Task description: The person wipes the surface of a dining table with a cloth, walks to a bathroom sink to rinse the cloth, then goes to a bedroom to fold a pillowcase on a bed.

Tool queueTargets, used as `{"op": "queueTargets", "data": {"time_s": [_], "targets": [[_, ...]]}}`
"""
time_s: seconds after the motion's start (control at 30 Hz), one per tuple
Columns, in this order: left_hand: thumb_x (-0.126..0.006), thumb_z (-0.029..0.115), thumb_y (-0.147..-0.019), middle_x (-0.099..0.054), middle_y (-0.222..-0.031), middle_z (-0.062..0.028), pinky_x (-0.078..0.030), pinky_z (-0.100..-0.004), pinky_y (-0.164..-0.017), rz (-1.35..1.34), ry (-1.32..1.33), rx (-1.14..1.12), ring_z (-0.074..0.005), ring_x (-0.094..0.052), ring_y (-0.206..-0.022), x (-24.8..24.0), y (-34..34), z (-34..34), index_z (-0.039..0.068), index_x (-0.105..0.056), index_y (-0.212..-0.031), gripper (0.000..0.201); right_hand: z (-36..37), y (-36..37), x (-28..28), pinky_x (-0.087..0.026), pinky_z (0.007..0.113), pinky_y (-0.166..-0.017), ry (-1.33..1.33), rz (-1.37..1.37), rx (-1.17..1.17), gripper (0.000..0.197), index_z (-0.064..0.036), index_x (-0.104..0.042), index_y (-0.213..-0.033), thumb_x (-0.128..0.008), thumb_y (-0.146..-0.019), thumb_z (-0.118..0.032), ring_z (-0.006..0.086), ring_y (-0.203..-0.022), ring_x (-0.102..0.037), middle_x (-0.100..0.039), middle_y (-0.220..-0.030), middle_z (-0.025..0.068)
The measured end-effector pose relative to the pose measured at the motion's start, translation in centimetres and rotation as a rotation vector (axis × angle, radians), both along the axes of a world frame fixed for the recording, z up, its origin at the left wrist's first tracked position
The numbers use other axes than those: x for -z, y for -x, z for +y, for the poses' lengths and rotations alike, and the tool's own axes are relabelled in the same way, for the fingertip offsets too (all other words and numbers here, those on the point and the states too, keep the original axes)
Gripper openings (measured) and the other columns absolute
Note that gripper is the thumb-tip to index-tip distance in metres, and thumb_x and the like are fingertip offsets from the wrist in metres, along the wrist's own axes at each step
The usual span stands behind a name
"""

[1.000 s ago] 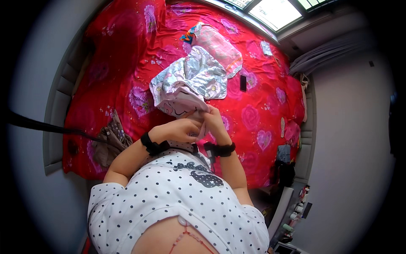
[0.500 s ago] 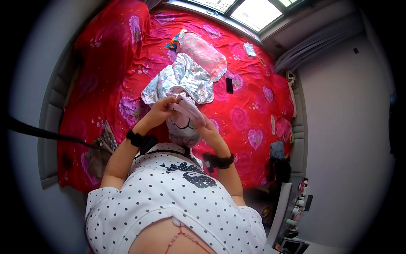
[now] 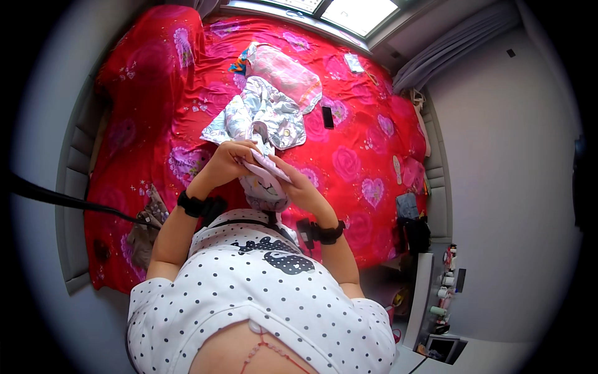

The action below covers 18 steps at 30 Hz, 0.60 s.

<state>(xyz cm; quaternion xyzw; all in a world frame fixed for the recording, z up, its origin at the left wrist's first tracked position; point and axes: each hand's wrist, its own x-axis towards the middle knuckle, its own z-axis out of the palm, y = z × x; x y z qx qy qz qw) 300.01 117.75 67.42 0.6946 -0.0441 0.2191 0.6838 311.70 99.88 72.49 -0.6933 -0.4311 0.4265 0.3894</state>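
We are holding a small pale pink garment [image 3: 265, 177], soft and crumpled, with a faint print and a rounded bunched end hanging down toward our chest. It is sitting between both hands, above the bed edge. Left hand [image 3: 229, 161] is gripping its upper end, grip clamped on the cloth. Right hand [image 3: 300, 186] is cupping it from the right side, grip also closed on the fabric. Just beyond lies a silvery patterned jacket [image 3: 261, 118] spread on the red floral bedspread [image 3: 156, 112]. A black phone [image 3: 327, 116] is lying beside the jacket. Black wristbands are sitting on both wrists.
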Motion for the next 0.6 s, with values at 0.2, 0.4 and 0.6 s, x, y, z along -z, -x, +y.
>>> {"op": "queueTargets", "data": {"time_s": [0.2, 0.4, 0.6], "targets": [[-0.062, -0.009, -0.066, -0.061, -0.079, -0.0084, -0.046, -0.0230, -0.061, 0.110, 0.227, -0.061, -0.0113, -0.056, -0.072, 0.6, -0.5, 0.1, -0.001, -0.054, -0.067, 0.012, 1.5, 1.2, -0.6, -0.042, 0.034, -0.082, -0.456, -0.485, 0.227, 0.038, -0.0029, -0.050, -0.110, -0.057, -0.073, 0.001, 0.0312, -0.098, -0.052, -0.051, -0.106, 0.0166], [-0.061, -0.011, -0.065, -0.054, -0.074, -0.0020, -0.039, -0.0192, -0.059, -0.025, 0.400, -0.277, -0.0062, -0.048, -0.068, -1.0, -2.0, 1.1, 0.000, -0.050, -0.067, 0.016, 2.4, 0.1, 3.7, -0.043, 0.041, -0.077, -0.227, -0.783, 0.171, 0.035, -0.0033, -0.056, -0.098, -0.067, -0.067, -0.014, 0.0339, -0.093, -0.051, -0.050, -0.105, 0.0154], [-0.061, -0.011, -0.070, -0.057, -0.081, -0.0027, -0.043, -0.0202, -0.067, -0.132, 0.491, -0.403, -0.0064, -0.051, -0.076, -5.9, -1.9, 3.2, 0.000, -0.052, -0.071, 0.015, -0.1, 0.0, 11.7, -0.042, 0.041, -0.082, 0.150, -0.404, 0.038, 0.043, -0.0053, -0.057, -0.103, -0.068, -0.068, -0.027, 0.0337, -0.099, -0.050, -0.050, -0.112, 0.0147]]}}
